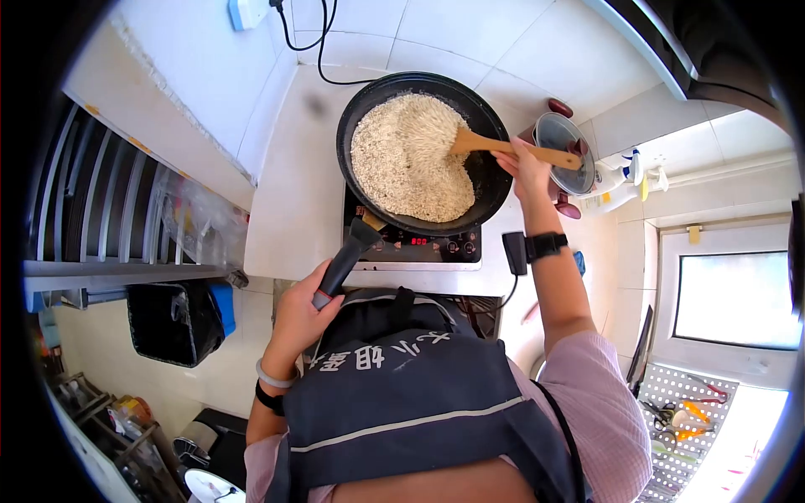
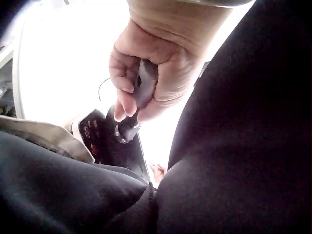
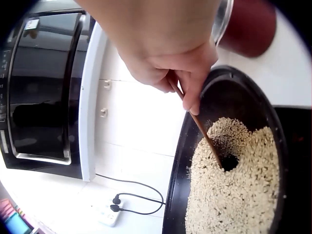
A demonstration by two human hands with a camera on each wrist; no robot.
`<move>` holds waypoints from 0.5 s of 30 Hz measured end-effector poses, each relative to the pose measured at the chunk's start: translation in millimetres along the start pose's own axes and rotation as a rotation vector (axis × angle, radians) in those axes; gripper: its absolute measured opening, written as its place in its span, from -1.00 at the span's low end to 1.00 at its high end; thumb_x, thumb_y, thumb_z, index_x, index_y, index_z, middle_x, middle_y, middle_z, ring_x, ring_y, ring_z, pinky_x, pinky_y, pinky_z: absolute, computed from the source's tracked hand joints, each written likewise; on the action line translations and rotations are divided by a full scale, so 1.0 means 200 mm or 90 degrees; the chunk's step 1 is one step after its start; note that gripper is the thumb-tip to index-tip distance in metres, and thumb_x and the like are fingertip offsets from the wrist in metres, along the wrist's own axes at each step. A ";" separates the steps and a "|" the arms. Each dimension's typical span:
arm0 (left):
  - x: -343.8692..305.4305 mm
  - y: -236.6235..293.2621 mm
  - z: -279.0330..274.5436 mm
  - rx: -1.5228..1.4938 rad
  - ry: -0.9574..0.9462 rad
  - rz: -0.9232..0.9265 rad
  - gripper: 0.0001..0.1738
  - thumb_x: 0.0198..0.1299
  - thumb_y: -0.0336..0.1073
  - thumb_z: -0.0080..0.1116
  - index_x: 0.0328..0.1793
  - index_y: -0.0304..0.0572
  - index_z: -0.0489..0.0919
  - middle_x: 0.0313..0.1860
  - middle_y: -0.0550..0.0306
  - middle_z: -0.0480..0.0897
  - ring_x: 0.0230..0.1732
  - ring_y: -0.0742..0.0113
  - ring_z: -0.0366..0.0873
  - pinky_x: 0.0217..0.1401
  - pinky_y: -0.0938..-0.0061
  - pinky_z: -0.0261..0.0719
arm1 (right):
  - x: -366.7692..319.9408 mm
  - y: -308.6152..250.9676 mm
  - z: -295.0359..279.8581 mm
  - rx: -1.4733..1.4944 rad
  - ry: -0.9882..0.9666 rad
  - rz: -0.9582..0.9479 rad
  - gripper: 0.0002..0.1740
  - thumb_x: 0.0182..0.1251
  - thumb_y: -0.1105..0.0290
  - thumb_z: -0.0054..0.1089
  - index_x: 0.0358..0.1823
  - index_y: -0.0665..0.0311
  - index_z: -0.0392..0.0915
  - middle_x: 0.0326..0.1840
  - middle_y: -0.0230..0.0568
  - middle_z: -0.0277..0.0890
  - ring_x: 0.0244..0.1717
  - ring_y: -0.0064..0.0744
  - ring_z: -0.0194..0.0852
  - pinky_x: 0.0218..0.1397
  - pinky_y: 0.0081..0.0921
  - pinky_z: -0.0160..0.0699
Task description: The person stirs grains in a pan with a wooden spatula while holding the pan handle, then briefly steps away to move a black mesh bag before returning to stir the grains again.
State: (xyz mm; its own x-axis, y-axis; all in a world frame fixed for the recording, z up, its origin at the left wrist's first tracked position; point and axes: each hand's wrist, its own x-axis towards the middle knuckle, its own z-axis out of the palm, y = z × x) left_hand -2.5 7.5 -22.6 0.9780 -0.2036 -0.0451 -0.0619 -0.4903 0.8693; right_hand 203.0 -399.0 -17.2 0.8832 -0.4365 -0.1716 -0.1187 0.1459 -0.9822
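A black wok [image 1: 488,178] holds a wide heap of pale, oat-like grains [image 1: 407,172]. My left hand [image 1: 295,317] grips the wok's black handle [image 1: 342,258], fingers wrapped round its end; the left wrist view shows the same grip from above. With my right hand [image 1: 528,170] I hold a wooden spatula [image 1: 476,142] by its shaft, over the wok's right rim. The spatula's blade is sunk in the grains at the right of the heap. Seen from the right wrist, the spatula [image 3: 204,130] stands edge-on, beside a small dark hollow in the grains.
Under the wok sits an induction cooker [image 1: 387,261] with lit red digits. A maroon pot [image 3: 253,27] with a glass lid [image 1: 560,134] stands close to the right of the wok. Spray bottles [image 1: 625,180] are farther right. A black cord [image 1: 321,59] runs along the wall behind.
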 end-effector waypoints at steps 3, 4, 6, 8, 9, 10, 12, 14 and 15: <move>0.00 0.05 -0.01 -0.021 -0.030 -0.060 -0.31 0.07 -0.38 0.35 0.40 -0.22 0.45 -0.02 -0.26 0.67 -0.05 -0.12 0.68 0.04 0.34 0.57 | 0.02 0.06 0.10 0.026 -0.088 -0.003 -0.61 0.36 0.33 0.33 0.06 0.42 0.46 -0.10 0.07 0.66 -0.14 -0.10 0.77 -0.27 -0.52 0.77; -0.01 0.05 0.00 -0.015 -0.028 -0.063 -0.31 0.07 -0.38 0.35 0.40 -0.22 0.45 -0.02 -0.26 0.67 -0.05 -0.12 0.68 0.04 0.34 0.57 | 0.01 0.05 0.14 0.025 -0.138 -0.025 -0.60 0.35 0.32 0.34 0.07 0.41 0.46 -0.09 0.05 0.66 -0.12 -0.11 0.77 -0.26 -0.53 0.76; -0.02 0.03 0.03 -0.042 -0.031 -0.100 -0.32 0.07 -0.42 0.34 0.39 -0.24 0.46 -0.03 -0.25 0.68 -0.06 -0.04 0.69 0.05 0.38 0.56 | -0.06 0.02 0.18 0.017 -0.171 -0.032 -0.67 0.37 0.33 0.33 0.02 0.41 0.55 -0.10 -0.04 0.68 -0.12 -0.24 0.76 -0.23 -0.56 0.75; -0.03 0.05 0.02 -0.029 -0.020 -0.087 -0.32 0.08 -0.43 0.34 0.39 -0.24 0.46 -0.04 -0.23 0.69 -0.07 0.00 0.70 0.04 0.40 0.57 | -0.16 -0.03 0.19 -0.220 -0.305 -0.227 -0.75 0.39 0.36 0.31 -0.04 0.38 0.65 -0.13 -0.15 0.70 -0.14 -0.43 0.72 -0.16 -0.59 0.73; -0.03 0.07 0.02 -0.018 -0.008 -0.070 -0.33 0.08 -0.44 0.34 0.39 -0.23 0.46 -0.05 -0.22 0.69 -0.08 0.05 0.70 0.04 0.41 0.57 | -0.22 -0.08 0.19 -0.313 -0.345 -0.235 -0.81 0.39 0.40 0.30 -0.07 0.35 0.70 -0.09 -0.18 0.72 -0.16 -0.54 0.67 -0.06 -0.61 0.68; -0.02 0.07 0.02 -0.016 -0.013 -0.073 -0.33 0.08 -0.44 0.34 0.39 -0.23 0.46 -0.05 -0.22 0.69 -0.08 0.05 0.70 0.04 0.41 0.57 | -0.26 -0.10 0.17 -0.311 -0.343 -0.230 -0.81 0.39 0.40 0.30 -0.07 0.35 0.70 -0.09 -0.18 0.72 -0.16 -0.54 0.67 -0.06 -0.61 0.68; -0.03 0.06 0.03 -0.023 -0.004 -0.093 -0.35 0.10 -0.45 0.33 0.39 -0.22 0.46 -0.09 -0.17 0.70 -0.11 0.14 0.70 0.01 0.44 0.56 | -0.33 -0.12 0.11 -0.312 -0.511 -0.312 -0.78 0.37 0.43 0.30 -0.02 0.36 0.68 -0.01 -0.14 0.72 -0.15 -0.55 0.64 -0.01 -0.62 0.64; -0.03 0.06 0.03 -0.011 0.009 -0.079 -0.36 0.10 -0.45 0.32 0.39 -0.21 0.47 -0.12 -0.15 0.71 -0.15 0.17 0.70 -0.02 0.46 0.56 | -0.40 -0.22 0.05 -0.355 -0.590 -0.380 -0.80 0.31 0.51 0.30 -0.06 0.38 0.66 0.03 -0.04 0.70 -0.12 -0.41 0.69 -0.02 -0.60 0.62; -0.03 0.05 0.04 -0.014 0.019 -0.068 -0.36 0.10 -0.45 0.33 0.38 -0.22 0.48 -0.18 -0.03 0.68 -0.23 0.30 0.60 -0.09 0.51 0.53 | -0.44 -0.27 0.02 -0.411 -0.644 -0.464 -0.81 0.26 0.53 0.32 -0.10 0.39 0.66 0.02 0.00 0.70 -0.11 -0.30 0.71 -0.03 -0.56 0.63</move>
State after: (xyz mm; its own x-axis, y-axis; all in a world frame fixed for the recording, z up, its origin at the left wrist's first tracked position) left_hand -10.0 -2.7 -17.1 0.9843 -0.1257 -0.1241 0.0474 -0.4885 0.8713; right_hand 134.1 -365.3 51.7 0.7430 0.6237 0.2426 0.5610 -0.3827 -0.7341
